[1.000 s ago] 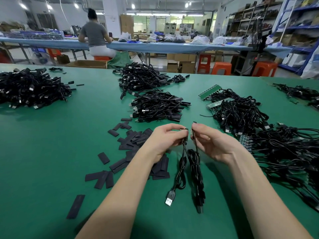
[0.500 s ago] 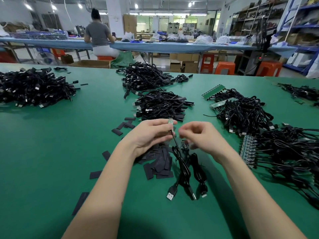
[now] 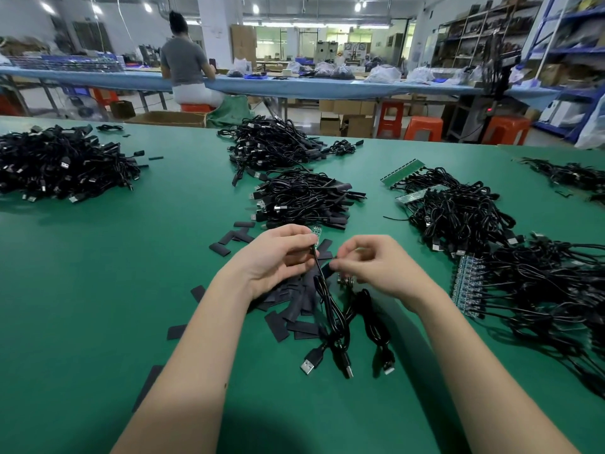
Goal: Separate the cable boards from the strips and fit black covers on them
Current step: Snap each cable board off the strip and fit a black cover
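The green table is lying open on the near left, with cable heaps crowding its right side. The left hand is pinching a cable just below its board. The right hand is pinching a black cover just beside it, over the loose covers.

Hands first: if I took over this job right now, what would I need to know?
Left hand pinches a cable just below its small green board, no cover on it yet. Right hand pinches a black cover beside that cable. Loose covers lie under the hands. Covered cables are piled just behind. A strip of boards with cables waits on the right. Left: cover this board, then split the strips.
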